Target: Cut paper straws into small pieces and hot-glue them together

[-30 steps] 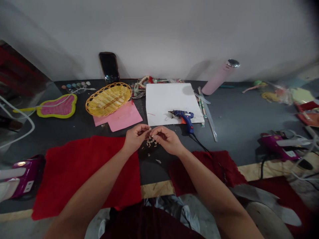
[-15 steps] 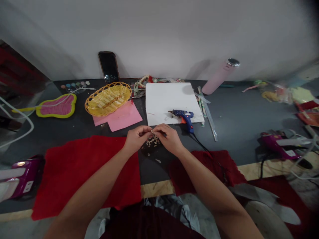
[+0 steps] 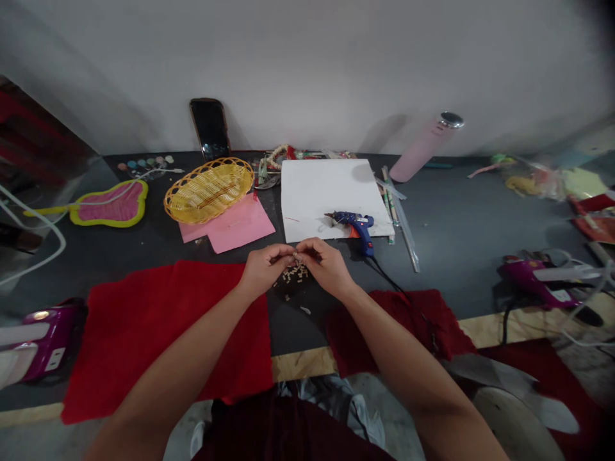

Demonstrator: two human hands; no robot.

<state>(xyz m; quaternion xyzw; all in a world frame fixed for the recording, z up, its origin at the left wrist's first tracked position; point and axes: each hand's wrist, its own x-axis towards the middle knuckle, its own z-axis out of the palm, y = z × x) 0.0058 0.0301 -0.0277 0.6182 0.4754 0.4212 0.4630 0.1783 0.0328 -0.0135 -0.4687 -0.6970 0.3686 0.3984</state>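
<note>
Pinching at the centre of the frame, just below the middle, the left hand and right hand met fingertip to fingertip, thumbs against forefingers, around a tiny pale piece. The fingers hid most of it, and I could not tell which hand bore more of it. It looked very light and fairly stiff, probably easy to drop or flick away, and perhaps able to snap under a hard squeeze; its sides, gripped lightly between the tips of thumb and forefinger, seemed the best hold. Directly beneath lay a loose pile of similar pale bits on the dark tabletop, likely to scatter at a brush.

Just right of centre, a blue glue gun rested partly on a white board. Left of the board were pink paper sheets and a yellow woven basket. Bright red cloth spread across the lower left. A phone leaned on the wall at upper left; a pink flask stood at upper right.
</note>
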